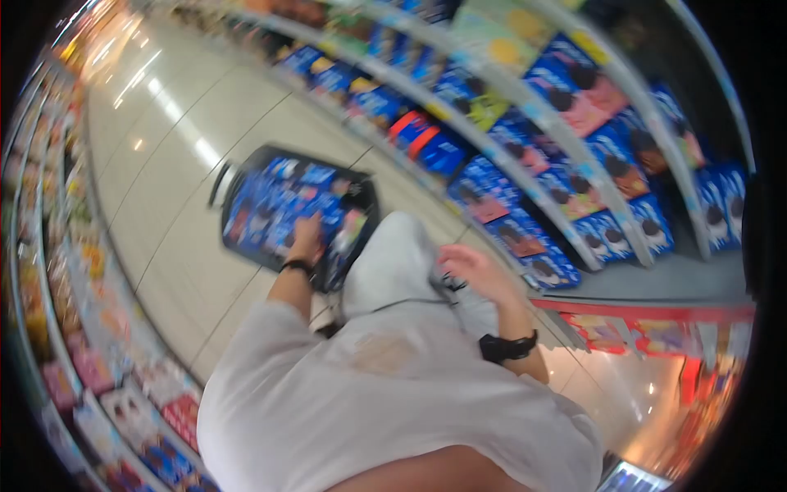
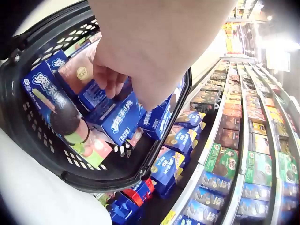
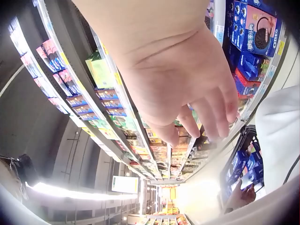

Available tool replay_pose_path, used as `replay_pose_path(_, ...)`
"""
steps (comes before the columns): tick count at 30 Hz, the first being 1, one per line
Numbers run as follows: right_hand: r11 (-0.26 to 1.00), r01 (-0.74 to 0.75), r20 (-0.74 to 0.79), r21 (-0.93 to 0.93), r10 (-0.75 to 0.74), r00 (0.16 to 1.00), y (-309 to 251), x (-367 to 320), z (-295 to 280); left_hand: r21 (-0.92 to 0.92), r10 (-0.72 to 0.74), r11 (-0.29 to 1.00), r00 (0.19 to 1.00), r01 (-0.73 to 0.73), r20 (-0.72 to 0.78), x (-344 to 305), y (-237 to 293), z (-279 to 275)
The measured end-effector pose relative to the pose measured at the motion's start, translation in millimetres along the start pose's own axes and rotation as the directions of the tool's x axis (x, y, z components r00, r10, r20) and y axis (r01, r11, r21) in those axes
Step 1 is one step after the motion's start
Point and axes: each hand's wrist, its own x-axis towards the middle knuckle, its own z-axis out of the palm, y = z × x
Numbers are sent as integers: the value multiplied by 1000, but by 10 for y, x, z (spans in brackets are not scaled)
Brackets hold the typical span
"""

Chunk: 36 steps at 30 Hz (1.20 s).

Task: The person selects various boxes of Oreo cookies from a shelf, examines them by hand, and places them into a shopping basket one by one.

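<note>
A black shopping basket (image 1: 275, 154) with perforated walls holds several blue Oreo cookie boxes, jumbled at different angles. My left hand (image 1: 307, 238) reaches down into it from above. In the left wrist view its fingers (image 2: 111, 83) curl over the edge of a blue cookie box (image 2: 119, 123); the thumb is hidden behind the hand. Beside that box leans a larger cookie box (image 2: 54, 101) with a cookie picture and a green and pink end. My right hand (image 3: 187, 84) holds nothing, its fingers loosely bent, in front of the shelves near my knee.
Shelves (image 1: 525, 90) stacked with blue, pink and green cookie boxes run along the right. Another shelf row (image 1: 90, 279) lines the left side. Between them lies a tiled aisle floor (image 1: 164, 180). My pale-clothed knee (image 1: 389, 254) is close against the basket.
</note>
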Motion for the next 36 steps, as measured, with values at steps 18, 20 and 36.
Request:
replay_pose_path(18, 918, 307, -512, -250, -394, 763, -1219, -1152, -1169, 152, 135, 926, 678, -346, 723, -1183, 646, 1658)
replay_pose_path(20, 854, 344, -498, -391, -511, 701, -1349, -1294, -1310, 130, 150, 917, 629, -377, 763, -1421, 664, 1844)
replay_pose_path(36, 276, -380, -254, -883, -961, -109, -3360, -2374, -3096, 51, 96, 885, 289, -464, 953, -1676, 367, 2356)
